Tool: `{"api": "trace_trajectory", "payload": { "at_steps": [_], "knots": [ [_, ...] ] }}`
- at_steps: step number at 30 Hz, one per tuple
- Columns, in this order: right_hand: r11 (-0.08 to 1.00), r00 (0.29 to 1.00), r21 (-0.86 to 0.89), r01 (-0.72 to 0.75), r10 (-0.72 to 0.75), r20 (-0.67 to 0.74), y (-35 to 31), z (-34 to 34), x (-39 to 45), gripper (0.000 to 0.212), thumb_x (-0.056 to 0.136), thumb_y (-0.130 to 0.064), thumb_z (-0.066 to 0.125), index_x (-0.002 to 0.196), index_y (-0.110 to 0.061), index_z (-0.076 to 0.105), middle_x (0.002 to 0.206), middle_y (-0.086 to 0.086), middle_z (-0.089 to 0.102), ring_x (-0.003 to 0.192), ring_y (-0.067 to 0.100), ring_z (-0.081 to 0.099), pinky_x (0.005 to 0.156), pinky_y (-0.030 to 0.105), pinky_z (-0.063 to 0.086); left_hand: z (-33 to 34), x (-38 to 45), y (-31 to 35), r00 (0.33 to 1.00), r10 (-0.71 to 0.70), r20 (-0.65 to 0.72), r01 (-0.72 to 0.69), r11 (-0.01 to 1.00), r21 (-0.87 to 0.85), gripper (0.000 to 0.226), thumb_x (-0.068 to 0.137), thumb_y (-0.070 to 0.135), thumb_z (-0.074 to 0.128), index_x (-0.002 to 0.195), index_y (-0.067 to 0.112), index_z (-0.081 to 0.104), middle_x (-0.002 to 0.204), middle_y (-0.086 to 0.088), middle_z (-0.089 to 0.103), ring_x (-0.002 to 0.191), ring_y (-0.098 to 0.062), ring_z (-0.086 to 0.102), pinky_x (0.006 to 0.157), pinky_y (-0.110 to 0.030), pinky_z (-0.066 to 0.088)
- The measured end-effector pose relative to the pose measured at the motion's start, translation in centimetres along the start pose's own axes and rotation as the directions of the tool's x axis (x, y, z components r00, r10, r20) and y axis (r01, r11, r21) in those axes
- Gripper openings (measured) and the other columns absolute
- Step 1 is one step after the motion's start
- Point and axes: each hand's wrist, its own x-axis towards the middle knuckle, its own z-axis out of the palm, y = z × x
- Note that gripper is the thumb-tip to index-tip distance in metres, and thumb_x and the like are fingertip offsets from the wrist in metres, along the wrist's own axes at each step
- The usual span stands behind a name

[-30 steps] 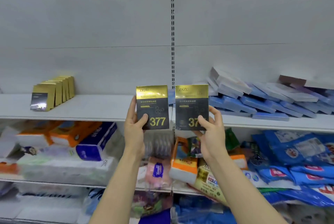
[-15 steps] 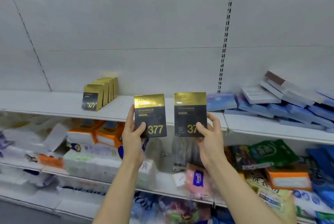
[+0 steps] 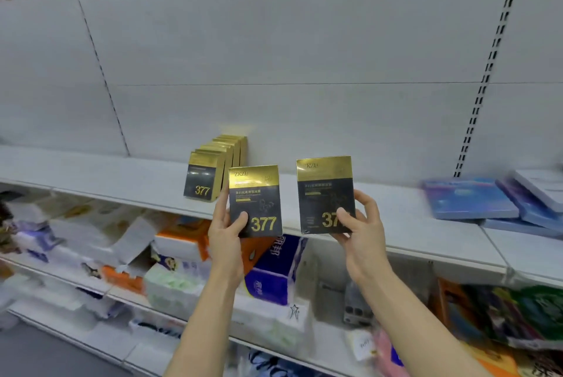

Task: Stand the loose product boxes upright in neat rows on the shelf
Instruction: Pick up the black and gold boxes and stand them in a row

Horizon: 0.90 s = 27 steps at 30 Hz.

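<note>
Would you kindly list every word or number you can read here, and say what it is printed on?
"ZKZU", "377": box in left hand.
"ZKZU", "37" (thumb covers the rest): box in right hand.
"377": front box of the shelf row.
Chinese lines on the boxes and the lower packs: too blurred.

A row of upright black-and-gold cardboard boxes [image 3: 210, 169] stands on the white metal shelf [image 3: 128, 177], running back to the rear panel. Just right and in front, the left hand [image 3: 227, 233] holds one black-and-gold box [image 3: 255, 201]; the right hand [image 3: 359, 224] holds another black-and-gold box [image 3: 326, 194] beside it. Flat blue cardboard boxes [image 3: 475, 198] lie far right on the shelf.
</note>
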Motion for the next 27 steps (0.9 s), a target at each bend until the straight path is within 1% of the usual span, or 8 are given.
{"api": "trace_trajectory", "payload": {
  "at_steps": [3, 10, 13, 16, 21, 23, 25, 27],
  "knots": [
    [1.000, 1.000, -0.021, 0.005, -0.006, -0.013, 1.8, 2.6, 0.6, 0.032, 0.098, -0.007, 0.052, 0.124, -0.026, 0.049, 0.114, 0.006, 0.067, 0.103, 0.022, 0.065, 0.083, 0.038, 0.057, -2.8, 3.1, -0.4, 1.000, -0.013, -0.001, 0.013, 1.000, -0.002, 0.060, 0.100, 0.001, 0.048, 0.144, 0.041, 0.045, 0.133, 0.006, 0.063, 0.116, -0.011, 0.064, 0.076, -0.028, 0.058],
    [1.000, 0.995, -0.007, -0.001, 0.001, -0.096, 6.4, 10.5, 1.3, 0.033, 0.098, -0.007, 0.052, 0.123, -0.028, 0.051, 0.112, 0.002, 0.068, 0.096, 0.018, 0.068, 0.068, 0.028, 0.056, -10.0, 11.6, -0.6, 0.997, -0.035, 0.072, 0.027, 0.993, 0.114, 0.067, 0.095, -0.005, 0.051, 0.140, 0.046, 0.050, 0.144, 0.010, 0.053, 0.131, -0.012, 0.050, 0.110, -0.050, 0.042],
    [1.000, 0.992, 0.000, -0.009, 0.009, -0.123, 8.8, 14.5, 1.5, 0.034, 0.098, -0.007, 0.053, 0.124, -0.028, 0.051, 0.114, 0.004, 0.067, 0.100, 0.020, 0.067, 0.073, 0.032, 0.057, -13.6, 15.7, -0.3, 0.992, -0.034, 0.119, 0.020, 0.993, 0.119, 0.066, 0.096, -0.004, 0.050, 0.142, 0.043, 0.048, 0.140, 0.007, 0.058, 0.125, -0.019, 0.057, 0.101, -0.048, 0.050],
    [1.000, 0.988, 0.019, -0.008, 0.011, -0.152, 10.8, 17.9, 1.5, 0.033, 0.098, -0.007, 0.052, 0.123, -0.029, 0.051, 0.113, 0.005, 0.068, 0.100, 0.021, 0.067, 0.077, 0.036, 0.058, -16.4, 19.6, -0.3, 0.988, -0.071, 0.140, 0.049, 0.987, 0.151, 0.063, 0.098, -0.003, 0.050, 0.141, 0.043, 0.048, 0.134, 0.005, 0.062, 0.119, -0.020, 0.061, 0.079, -0.029, 0.058],
    [0.999, 0.978, 0.037, -0.007, 0.014, -0.207, 13.0, 21.7, 1.5, 0.031, 0.098, -0.006, 0.052, 0.120, -0.028, 0.053, 0.110, 0.005, 0.068, 0.094, 0.020, 0.068, 0.066, 0.031, 0.057, -17.8, 23.9, -0.8, 0.967, -0.112, 0.231, 0.052, 0.967, 0.248, 0.059, 0.101, 0.001, 0.047, 0.143, 0.042, 0.044, 0.131, 0.012, 0.059, 0.120, -0.013, 0.058, 0.080, -0.025, 0.058],
    [1.000, 0.975, 0.029, -0.009, 0.016, -0.224, 13.6, 23.0, 1.8, 0.032, 0.097, -0.006, 0.052, 0.119, -0.029, 0.053, 0.110, 0.003, 0.068, 0.091, 0.019, 0.069, 0.064, 0.030, 0.058, -17.3, 24.8, -1.0, 0.962, -0.104, 0.251, 0.016, 0.944, 0.329, 0.060, 0.101, 0.002, 0.048, 0.145, 0.040, 0.040, 0.133, 0.009, 0.056, 0.120, -0.012, 0.055, 0.083, -0.025, 0.057],
    [1.000, 0.975, 0.019, -0.017, 0.021, -0.222, 14.2, 24.3, 2.4, 0.033, 0.097, -0.006, 0.052, 0.118, -0.031, 0.053, 0.111, 0.004, 0.067, 0.094, 0.021, 0.068, 0.074, 0.036, 0.060, -16.9, 25.2, -1.3, 0.975, -0.073, 0.209, -0.038, 0.875, 0.484, 0.057, 0.098, 0.006, 0.054, 0.146, 0.034, 0.039, 0.135, 0.002, 0.052, 0.122, -0.016, 0.051, 0.089, -0.027, 0.053],
    [1.000, 0.974, 0.009, -0.027, 0.029, -0.224, 14.9, 25.8, 3.2, 0.034, 0.097, -0.006, 0.052, 0.117, -0.033, 0.053, 0.113, 0.004, 0.067, 0.102, 0.024, 0.066, 0.090, 0.046, 0.055, -16.8, 25.2, -1.7, 0.991, -0.028, 0.132, -0.075, 0.693, 0.717, 0.054, 0.094, 0.015, 0.063, 0.143, 0.029, 0.045, 0.136, -0.005, 0.049, 0.126, -0.026, 0.044, 0.101, -0.037, 0.043]
  ]
}}
